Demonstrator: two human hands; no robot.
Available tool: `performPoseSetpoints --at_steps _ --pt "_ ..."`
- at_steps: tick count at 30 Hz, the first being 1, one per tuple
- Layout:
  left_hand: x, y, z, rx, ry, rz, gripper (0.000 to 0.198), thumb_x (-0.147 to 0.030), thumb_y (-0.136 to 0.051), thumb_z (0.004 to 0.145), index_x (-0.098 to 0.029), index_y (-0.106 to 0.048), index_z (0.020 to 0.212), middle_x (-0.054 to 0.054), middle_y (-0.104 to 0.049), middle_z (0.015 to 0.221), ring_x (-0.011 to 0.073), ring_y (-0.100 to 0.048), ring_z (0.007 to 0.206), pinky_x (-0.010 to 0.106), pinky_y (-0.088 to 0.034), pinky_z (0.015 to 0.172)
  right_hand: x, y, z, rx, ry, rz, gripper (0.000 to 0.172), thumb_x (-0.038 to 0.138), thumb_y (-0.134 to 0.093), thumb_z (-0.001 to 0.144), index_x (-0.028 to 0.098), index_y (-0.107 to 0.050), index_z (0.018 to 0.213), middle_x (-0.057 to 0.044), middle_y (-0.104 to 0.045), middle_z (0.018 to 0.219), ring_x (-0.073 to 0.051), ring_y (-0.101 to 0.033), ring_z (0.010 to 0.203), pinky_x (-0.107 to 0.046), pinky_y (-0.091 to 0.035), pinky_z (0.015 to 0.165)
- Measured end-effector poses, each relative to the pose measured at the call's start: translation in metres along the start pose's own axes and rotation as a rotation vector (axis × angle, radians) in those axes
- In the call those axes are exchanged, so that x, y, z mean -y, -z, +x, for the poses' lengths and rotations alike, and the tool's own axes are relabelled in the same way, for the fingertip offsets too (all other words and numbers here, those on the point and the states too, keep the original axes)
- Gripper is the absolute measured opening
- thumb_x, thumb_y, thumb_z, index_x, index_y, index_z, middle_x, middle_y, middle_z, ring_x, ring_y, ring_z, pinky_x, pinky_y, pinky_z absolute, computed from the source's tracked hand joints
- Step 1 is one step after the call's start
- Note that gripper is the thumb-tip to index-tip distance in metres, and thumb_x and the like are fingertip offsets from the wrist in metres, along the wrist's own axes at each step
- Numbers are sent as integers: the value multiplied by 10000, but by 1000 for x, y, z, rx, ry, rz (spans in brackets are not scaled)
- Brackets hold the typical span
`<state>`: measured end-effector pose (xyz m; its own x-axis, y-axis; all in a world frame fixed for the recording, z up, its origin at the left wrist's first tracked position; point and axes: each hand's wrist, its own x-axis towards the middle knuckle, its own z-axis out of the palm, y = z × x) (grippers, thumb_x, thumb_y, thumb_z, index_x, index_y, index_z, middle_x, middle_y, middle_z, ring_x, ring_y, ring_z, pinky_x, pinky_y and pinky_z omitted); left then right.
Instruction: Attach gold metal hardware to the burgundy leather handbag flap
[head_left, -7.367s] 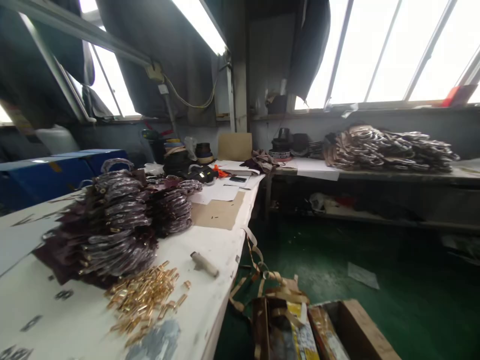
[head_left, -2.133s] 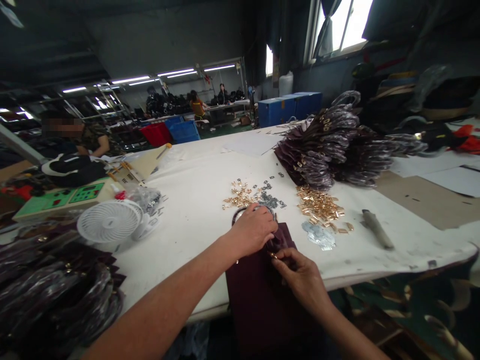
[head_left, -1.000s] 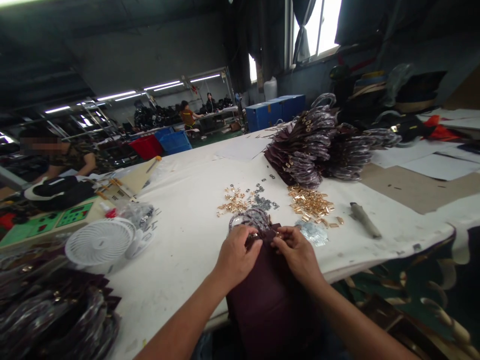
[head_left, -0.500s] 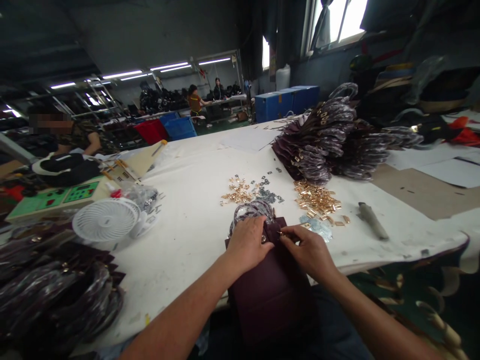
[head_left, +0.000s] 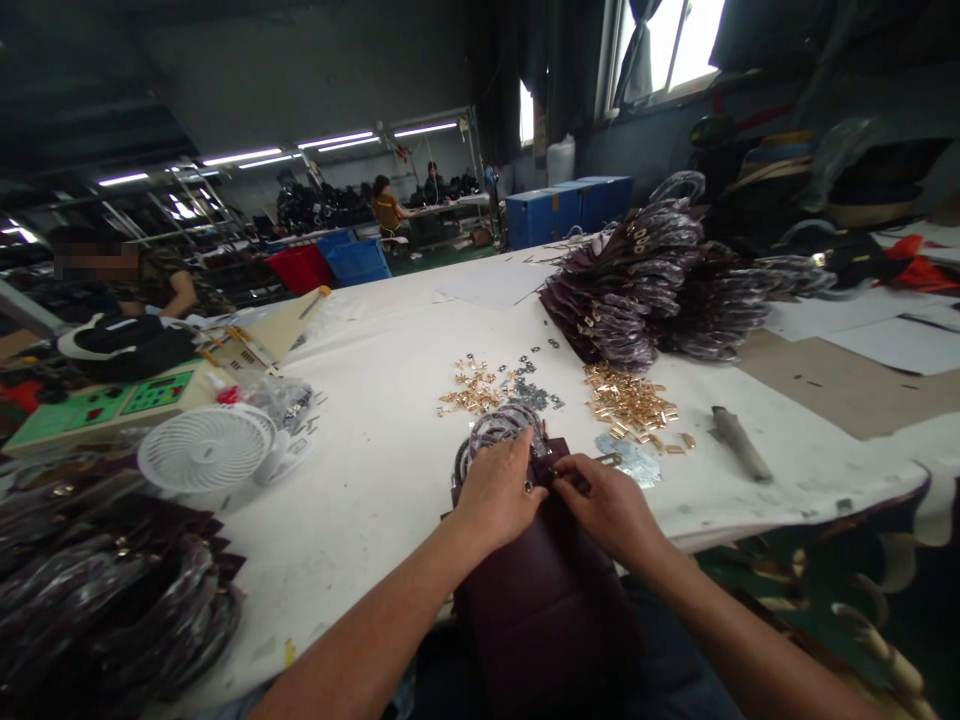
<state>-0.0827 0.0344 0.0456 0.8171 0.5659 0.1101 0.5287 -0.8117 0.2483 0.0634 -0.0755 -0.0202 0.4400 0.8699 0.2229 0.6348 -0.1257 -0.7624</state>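
Observation:
A dark maroon handbag (head_left: 536,590) leans up against the table's front edge, its plastic-wrapped handles (head_left: 499,430) toward the far end. My left hand (head_left: 499,490) is closed over its top, thumb pressing on the leather. At the right of the top, my right hand (head_left: 604,500) pinches at the bag with thumb and index finger. A slotted gold-coloured metal fitting (head_left: 611,459) juts out behind the right hand's fingers and looks held in it. What lies right at the fingertips is too small to make out.
Beyond the bag lie small gold clasps (head_left: 476,388), grey metal plates (head_left: 531,392) and gold frames (head_left: 630,402). Wrapped bags are heaped at the back right (head_left: 630,290) and left (head_left: 120,590). A white fan (head_left: 206,448) and a wrapped tool (head_left: 741,445) flank me. A co-worker (head_left: 161,280) sits far left.
My right fingertips have shifted slightly left and in against the bag top. The gold glint at them no longer shows. My left hand keeps its hold; the view has moved a little.

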Motion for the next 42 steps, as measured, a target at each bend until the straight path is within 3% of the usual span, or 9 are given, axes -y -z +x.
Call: performPoseSetpoints --at_steps 5,10,14,20,25,31,39,42 --pt "1 1 3 61 4 32 850 -341 -737 827 -162 -358 1567 130 -752 1134 326 -700 1060 432 -533 936 0 12 5 68 52 -50 168 300 -603 893 293 -708 1025 5 -755 835 -212 -685 750 -299 -439 672" --pt "-3 -1 5 3 35 -85 857 -287 -750 802 -265 -376 1574 58 -769 1147 272 -725 972 395 -543 908 6 22 8 112 74 -105 121 233 -594 836 284 -681 902 23 -710 735 -182 -624 637 -276 -380 602" --pt "-11 4 8 23 132 -143 787 -321 -722 842 -294 -410 1564 10 -792 1112 268 -741 991 391 -555 875 9 23 6 88 74 -122 114 229 -574 836 279 -666 882 25 -686 714 -176 -596 615 -279 -356 587" --pt "-15 6 13 9 140 -161 756 -304 -748 832 -320 -471 1535 -8 -804 1101 270 -745 1031 403 -554 910 7 26 0 90 58 -86 114 268 -576 869 281 -667 936 20 -698 757 -191 -620 664 -294 -381 622" --pt "-10 4 10 -43 173 -320 785 -273 -752 823 -379 -457 1542 -58 -808 1082 215 -751 912 354 -565 865 3 26 -4 48 56 52 112 292 -573 892 278 -675 936 14 -683 756 -199 -628 700 -302 -423 664" --pt "-12 7 5 -99 185 -429 756 -230 -735 832 -430 -481 1515 -113 -808 995 160 -732 774 314 -560 824 8 26 -3 29 70 60 138 283 -574 890 271 -699 947 3 -691 792 -200 -626 725 -308 -434 682" --pt "-24 14 0 -135 161 -452 694 -162 -712 842 -423 -552 1465 -98 -811 969 159 -742 835 298 -563 867 20 40 4 115 75 -48 125 249 -566 884 261 -690 877 3 -712 805 -203 -636 748 -313 -414 695" --pt "-25 18 -3 -167 131 -413 696 -154 -721 845 -423 -552 1465 -82 -810 1000 172 -750 896 317 -565 902 22 45 6 155 75 12 119 266 -584 890 261 -701 911 9 -715 801 -195 -642 736 -311 -426 697"
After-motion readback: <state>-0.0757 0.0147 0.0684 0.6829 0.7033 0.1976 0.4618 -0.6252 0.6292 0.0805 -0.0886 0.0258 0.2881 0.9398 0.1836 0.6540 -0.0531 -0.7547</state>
